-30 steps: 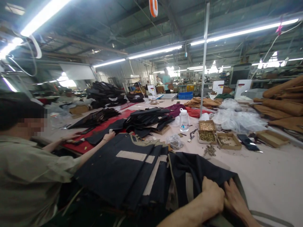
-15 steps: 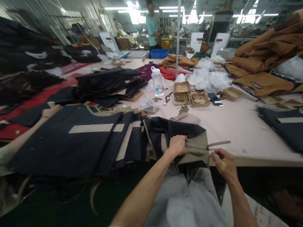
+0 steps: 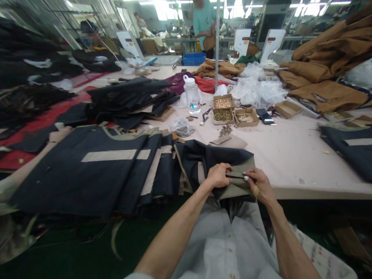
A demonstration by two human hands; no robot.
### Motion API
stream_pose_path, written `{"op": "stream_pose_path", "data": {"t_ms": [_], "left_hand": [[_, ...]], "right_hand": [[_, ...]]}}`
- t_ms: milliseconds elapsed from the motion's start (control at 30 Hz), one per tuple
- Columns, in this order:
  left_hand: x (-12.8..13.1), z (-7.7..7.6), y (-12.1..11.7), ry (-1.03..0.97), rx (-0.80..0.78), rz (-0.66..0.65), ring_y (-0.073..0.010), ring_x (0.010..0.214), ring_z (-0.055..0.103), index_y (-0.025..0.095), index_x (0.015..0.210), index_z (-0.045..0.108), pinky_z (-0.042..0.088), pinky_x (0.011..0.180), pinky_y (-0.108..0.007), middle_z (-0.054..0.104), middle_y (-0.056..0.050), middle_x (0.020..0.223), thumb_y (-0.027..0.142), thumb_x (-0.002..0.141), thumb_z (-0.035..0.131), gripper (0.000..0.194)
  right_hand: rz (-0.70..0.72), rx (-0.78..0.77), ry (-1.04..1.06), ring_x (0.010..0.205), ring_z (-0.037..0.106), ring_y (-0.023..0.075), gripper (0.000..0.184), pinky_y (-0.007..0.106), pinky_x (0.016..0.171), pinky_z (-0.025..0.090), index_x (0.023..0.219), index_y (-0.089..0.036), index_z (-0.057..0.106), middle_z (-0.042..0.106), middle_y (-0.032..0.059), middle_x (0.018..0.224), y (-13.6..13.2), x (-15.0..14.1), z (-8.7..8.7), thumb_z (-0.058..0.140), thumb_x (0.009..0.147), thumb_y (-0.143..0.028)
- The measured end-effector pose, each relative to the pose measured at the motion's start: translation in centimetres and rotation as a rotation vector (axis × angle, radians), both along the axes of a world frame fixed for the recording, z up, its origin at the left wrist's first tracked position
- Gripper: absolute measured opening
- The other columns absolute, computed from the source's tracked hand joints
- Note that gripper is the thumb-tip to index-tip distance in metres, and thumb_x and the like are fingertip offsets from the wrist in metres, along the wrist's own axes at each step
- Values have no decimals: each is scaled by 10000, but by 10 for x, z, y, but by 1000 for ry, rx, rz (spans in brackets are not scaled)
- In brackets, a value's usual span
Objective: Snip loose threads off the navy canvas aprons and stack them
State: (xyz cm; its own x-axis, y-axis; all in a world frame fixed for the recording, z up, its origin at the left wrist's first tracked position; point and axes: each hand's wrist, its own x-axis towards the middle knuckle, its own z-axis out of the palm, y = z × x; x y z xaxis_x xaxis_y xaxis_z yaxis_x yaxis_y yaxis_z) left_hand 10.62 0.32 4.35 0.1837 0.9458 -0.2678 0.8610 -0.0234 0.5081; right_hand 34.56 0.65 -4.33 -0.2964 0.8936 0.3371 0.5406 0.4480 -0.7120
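Note:
My left hand (image 3: 218,175) is closed on the olive hem of a dark navy garment (image 3: 213,159) at the table's near edge. My right hand (image 3: 259,186), with a plaster on one finger, pinches the same olive strap (image 3: 236,175) a little to the right. The two hands almost touch. A stack of navy garments with pale stripes (image 3: 95,166) lies spread to the left of them.
Cardboard trays of brass rivets (image 3: 223,114), a clear water bottle (image 3: 192,95), a phone (image 3: 264,115) and plastic bags (image 3: 255,91) sit mid-table. Brown garments (image 3: 322,77) pile at the right, black ones (image 3: 130,99) at the left. Other people work at the far end.
The camera has tilted down from the hall to the table. My right hand has drawn in toward the left, and the strap that stuck out to the right is now gathered between them.

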Motion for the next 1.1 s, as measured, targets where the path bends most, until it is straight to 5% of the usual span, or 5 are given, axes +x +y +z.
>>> {"op": "stream_pose_path", "data": {"t_ms": [133, 267, 433, 800, 1100], "left_hand": [[8, -1, 3, -14, -18, 11, -198, 1083, 720, 320, 1135, 768, 537, 922, -246, 789, 34, 1129, 431, 759, 812, 395], [20, -4, 6, 8, -16, 39, -201, 1040, 724, 299, 966, 793, 536, 911, -268, 799, 12, 1016, 395, 845, 730, 166], [26, -8, 6, 22, -4, 76, -199, 973, 729, 296, 915, 771, 540, 873, -279, 791, 11, 944, 352, 844, 714, 107], [41, -19, 21, 101, -79, 245, -260, 969, 746, 256, 888, 796, 569, 877, -332, 795, -83, 960, 518, 815, 745, 277], [44, -18, 30, 158, -100, 278, -295, 1024, 743, 209, 1008, 781, 583, 884, -357, 784, -146, 1070, 549, 739, 793, 434]], "right_hand": [[-25, -14, -1, 1001, 633, 268, 222, 419, 895, 522, 1043, -229, 774, 709, 85, 1060, 3, -1, -10, 606, 915, -299], [-39, -44, -20, 994, 625, 269, 195, 419, 905, 512, 1000, -242, 781, 711, 78, 1053, 4, -3, -12, 631, 895, -310], [-43, -63, -6, 1001, 618, 268, 138, 417, 914, 503, 939, -230, 740, 703, 80, 1049, 6, -2, -13, 643, 878, -307], [-115, -272, -81, 881, 641, 229, 180, 344, 808, 503, 680, -207, 651, 711, 89, 994, 26, -4, -10, 620, 803, -333], [-138, -312, -142, 837, 654, 212, 119, 310, 768, 492, 681, -206, 650, 731, 92, 982, 31, -6, -8, 637, 762, -291]]}}
